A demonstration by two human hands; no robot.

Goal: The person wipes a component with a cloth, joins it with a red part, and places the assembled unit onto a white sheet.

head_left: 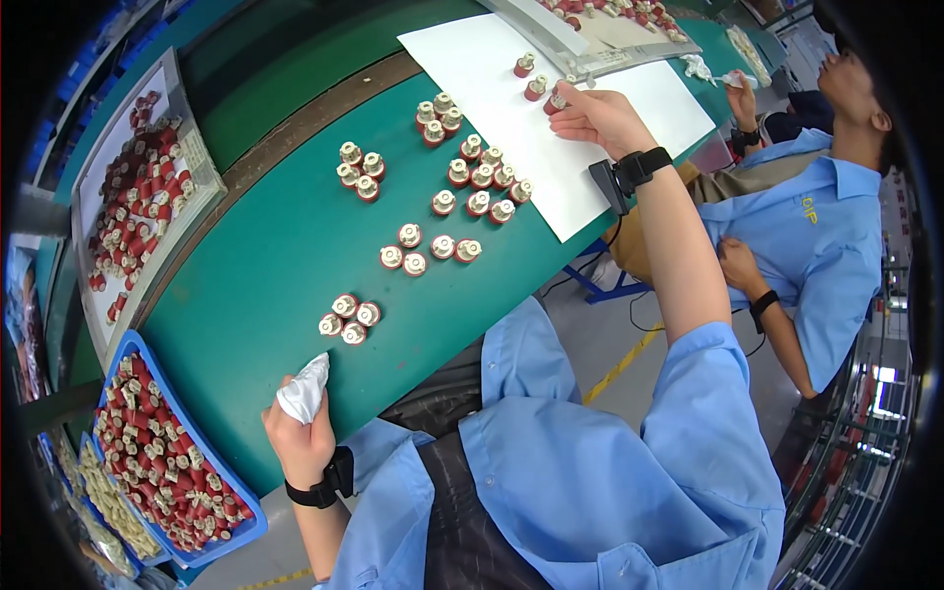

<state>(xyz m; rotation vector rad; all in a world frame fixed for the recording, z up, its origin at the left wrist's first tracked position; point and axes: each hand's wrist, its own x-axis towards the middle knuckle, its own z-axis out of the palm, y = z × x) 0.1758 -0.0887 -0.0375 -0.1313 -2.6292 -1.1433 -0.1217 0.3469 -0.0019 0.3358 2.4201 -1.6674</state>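
Note:
My left hand (303,444) is closed around a crumpled white cloth (306,389) at the table's near edge, lower left. Stretched out to the upper right, my right hand (608,120) pinches a small red-and-silver cylindrical part (558,102) between thumb and fingers, over a white sheet (629,182). Two similar parts (536,88) stand upright on the sheet beside it. More of these parts stand on the green table in clusters: one group (350,317) near my left hand, others (481,175) in the middle.
A blue bin (258,519) heaped with the same parts is at lower left. Behind it lies a shallow tray (205,175) of loose parts; another tray (644,51) rests at the far right. A person in a blue shirt (787,231) sits on the right, holding a white cloth.

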